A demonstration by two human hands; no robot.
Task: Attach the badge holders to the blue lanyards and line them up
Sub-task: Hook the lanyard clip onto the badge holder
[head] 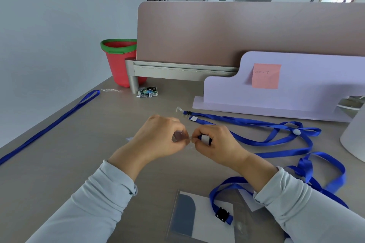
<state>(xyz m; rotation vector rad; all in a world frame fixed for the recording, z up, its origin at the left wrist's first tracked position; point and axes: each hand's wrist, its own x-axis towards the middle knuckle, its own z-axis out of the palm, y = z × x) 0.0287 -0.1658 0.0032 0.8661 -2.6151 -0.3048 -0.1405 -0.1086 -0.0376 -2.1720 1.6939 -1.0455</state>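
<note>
At the middle of the desk my left hand [160,140] grips a clear badge holder [180,136] by its top edge, most of it hidden behind the fingers. My right hand [215,142] pinches the clip end of a blue lanyard [205,138] right against that holder. The lanyard's strap trails off to the right among several tangled blue lanyards [276,136]. Another badge holder [189,215] with a blue-and-white card lies near the front edge, a lanyard's black clip [222,215] resting on it. One lanyard [49,126] lies stretched out straight along the left side.
A lilac stand [296,92] with a pink sticky note [265,76] rises at the back right. A desk divider [237,31], a red bucket with a green rim [120,59] and a small printed pack [147,91] are at the back. A person sits beyond the divider.
</note>
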